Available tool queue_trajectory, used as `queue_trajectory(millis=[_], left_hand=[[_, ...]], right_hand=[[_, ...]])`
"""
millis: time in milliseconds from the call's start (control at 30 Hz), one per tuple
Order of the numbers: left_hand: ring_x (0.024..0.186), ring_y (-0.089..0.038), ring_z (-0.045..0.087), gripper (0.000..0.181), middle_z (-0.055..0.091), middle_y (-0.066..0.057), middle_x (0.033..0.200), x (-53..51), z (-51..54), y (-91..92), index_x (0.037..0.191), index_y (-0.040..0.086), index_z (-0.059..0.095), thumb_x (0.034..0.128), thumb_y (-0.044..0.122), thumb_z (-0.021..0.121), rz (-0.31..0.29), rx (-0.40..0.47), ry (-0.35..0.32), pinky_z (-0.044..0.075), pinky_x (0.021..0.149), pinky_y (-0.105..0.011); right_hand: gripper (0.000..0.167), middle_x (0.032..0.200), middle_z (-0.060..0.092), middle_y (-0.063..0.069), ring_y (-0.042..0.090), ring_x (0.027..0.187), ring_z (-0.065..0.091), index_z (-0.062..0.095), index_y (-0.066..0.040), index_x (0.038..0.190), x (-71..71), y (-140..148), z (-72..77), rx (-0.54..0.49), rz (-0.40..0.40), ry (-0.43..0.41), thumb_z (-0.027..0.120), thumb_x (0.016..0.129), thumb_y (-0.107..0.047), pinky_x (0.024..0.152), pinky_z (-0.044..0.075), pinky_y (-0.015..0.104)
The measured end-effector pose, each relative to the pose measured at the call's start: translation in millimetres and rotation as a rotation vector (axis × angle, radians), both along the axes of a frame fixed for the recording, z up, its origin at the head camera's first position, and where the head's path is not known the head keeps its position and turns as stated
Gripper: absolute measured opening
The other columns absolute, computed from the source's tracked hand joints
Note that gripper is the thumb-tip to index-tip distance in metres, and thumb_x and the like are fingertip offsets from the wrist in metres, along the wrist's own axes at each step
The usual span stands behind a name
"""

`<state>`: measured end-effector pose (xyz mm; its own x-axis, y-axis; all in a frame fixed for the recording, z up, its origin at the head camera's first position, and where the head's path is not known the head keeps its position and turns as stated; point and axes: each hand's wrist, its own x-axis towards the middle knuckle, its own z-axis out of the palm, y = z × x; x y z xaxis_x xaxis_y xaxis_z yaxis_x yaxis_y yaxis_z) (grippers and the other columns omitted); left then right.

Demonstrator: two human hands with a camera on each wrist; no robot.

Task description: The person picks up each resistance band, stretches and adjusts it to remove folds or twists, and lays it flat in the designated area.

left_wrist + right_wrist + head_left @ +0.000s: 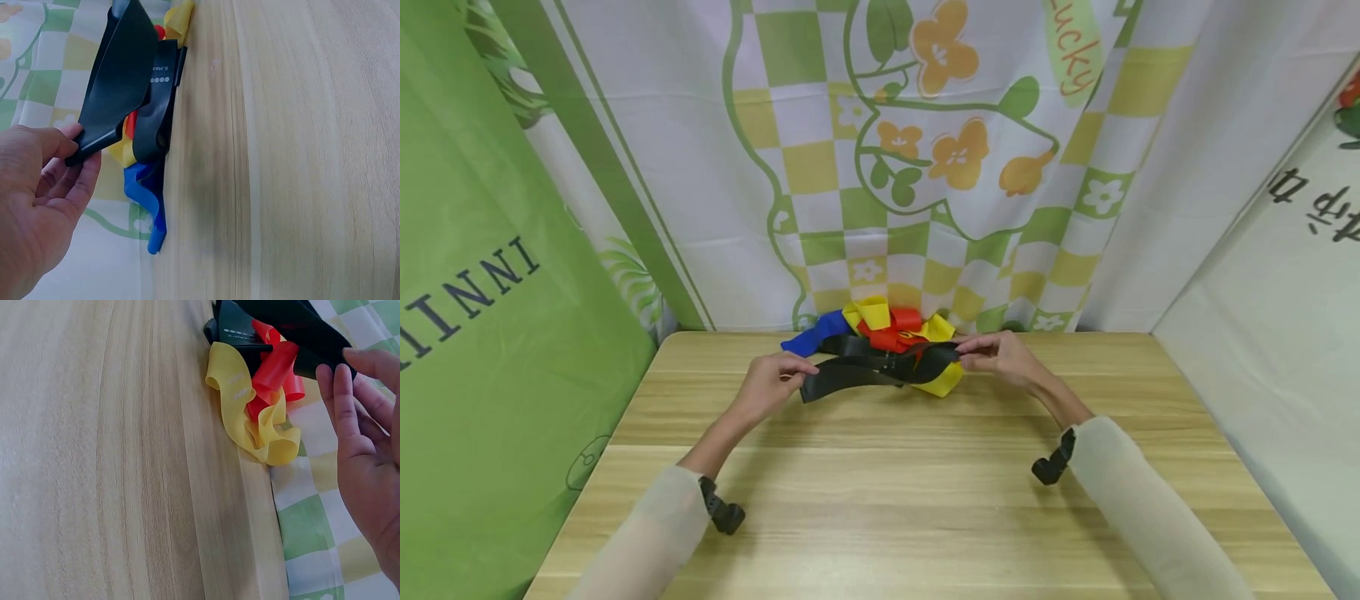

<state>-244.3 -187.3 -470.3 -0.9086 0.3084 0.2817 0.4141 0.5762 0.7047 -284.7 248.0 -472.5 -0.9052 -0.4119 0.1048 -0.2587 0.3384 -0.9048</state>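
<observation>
Your left fingers point(82, 184) and right fingers point(345, 403) pinch opposite sides of the black band point(842, 379), raised near the desk's point(880, 483) far edge. A weak pinch could lose it; snagging the red band point(275, 367) could drag the heap along.

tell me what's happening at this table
A person is pinching a black band with both hands, the left hand at one end and the right hand toward the other, lifted off the table. Near the far edge, by a patterned curtain, a blue band, red banding and yellow banding lie in a loose heap.
</observation>
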Motion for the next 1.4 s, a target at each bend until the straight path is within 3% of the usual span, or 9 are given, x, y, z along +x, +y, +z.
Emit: queue_trajectory(millis=[100, 267, 333, 600, 900, 1133, 1400], left_hand=[[0.103, -0.029, 0.073, 0.02, 0.078, -0.012, 0.108, 1.4, 0.7, -3.1, 0.103, 0.004, 0.084, 0.0957, -0.007, 0.069, 0.008, 0.002, -0.012, 0.065, 0.085, -0.042], [0.106, -0.031, 0.073, 0.021, 0.078, -0.011, 0.107, 5.7, 3.5, -8.2, 0.103, 0.005, 0.084, 0.0957, -0.009, 0.069, 0.011, 0.03, -0.033, 0.064, 0.087, -0.044], [0.106, -0.031, 0.073, 0.021, 0.078, -0.01, 0.105, 7.8, 4.4, -10.3, 0.102, 0.005, 0.084, 0.0957, -0.009, 0.069, 0.007, 0.04, -0.04, 0.064, 0.088, -0.043], [0.112, -0.031, 0.071, 0.02, 0.077, -0.011, 0.113, 16.1, 6.8, -21.8, 0.104, 0.007, 0.084, 0.097, -0.005, 0.07, 0.001, 0.071, -0.099, 0.062, 0.091, -0.04], [0.113, -0.03, 0.07, 0.013, 0.076, -0.009, 0.117, 25.7, 8.9, -36.2, 0.107, 0.008, 0.084, 0.0965, 0.004, 0.076, -0.004, 0.072, -0.151, 0.06, 0.087, -0.027], [0.117, -0.031, 0.069, 0.015, 0.076, -0.008, 0.118, 30.2, 7.8, -45.6, 0.108, 0.009, 0.083, 0.0955, 0.003, 0.077, -0.011, 0.066, -0.168, 0.059, 0.09, -0.027], [0.123, -0.036, 0.066, 0.017, 0.074, -0.015, 0.123, 46.6, 10.1, -58.0, 0.111, 0.005, 0.083, 0.0955, 0.003, 0.077, -0.02, 0.136, -0.271, 0.058, 0.089, -0.022]], right_hand=[[0.02, 0.136, 0.068, 0.027, 0.043, 0.121, 0.067, 0.077, 0.008, 0.11, 1.9, -1, -1.9, -0.019, -0.006, -0.005, 0.079, 0.093, -0.001, 0.088, 0.058, 0.018], [0.014, 0.127, 0.071, 0.028, 0.024, 0.104, 0.075, 0.077, 0.008, 0.103, 6.1, -5, -1.5, -0.008, -0.045, 0.005, 0.079, 0.094, -0.002, 0.083, 0.059, 0.019], [0.012, 0.121, 0.073, 0.027, 0.016, 0.096, 0.074, 0.077, 0.007, 0.102, 7.7, -6, -1.0, 0.011, -0.056, 0.02, 0.079, 0.094, -0.002, 0.081, 0.059, 0.019], [0.011, 0.097, 0.077, 0.02, 0.005, 0.081, 0.07, 0.076, 0.008, 0.1, 14.7, -12, 2.3, 0.001, -0.037, 0.068, 0.079, 0.093, 0.0, 0.074, 0.057, 0.018], [0.013, 0.096, 0.075, 0.027, 0.009, 0.081, 0.071, 0.074, 0.011, 0.103, 19.9, -18, 3.7, -0.048, 0.018, 0.1, 0.073, 0.09, 0.011, 0.072, 0.059, 0.02], [0.019, 0.098, 0.072, 0.032, 0.008, 0.081, 0.07, 0.07, 0.014, 0.108, 23.6, -26, 4.6, -0.104, 0.029, 0.133, 0.073, 0.089, 0.014, 0.07, 0.058, 0.019], [0.018, 0.103, 0.063, 0.032, 0.01, 0.087, 0.068, 0.066, 0.015, 0.107, 24.5, -42, 1.1, -0.236, 0.052, 0.231, 0.068, 0.089, 0.021, 0.071, 0.058, 0.017]])
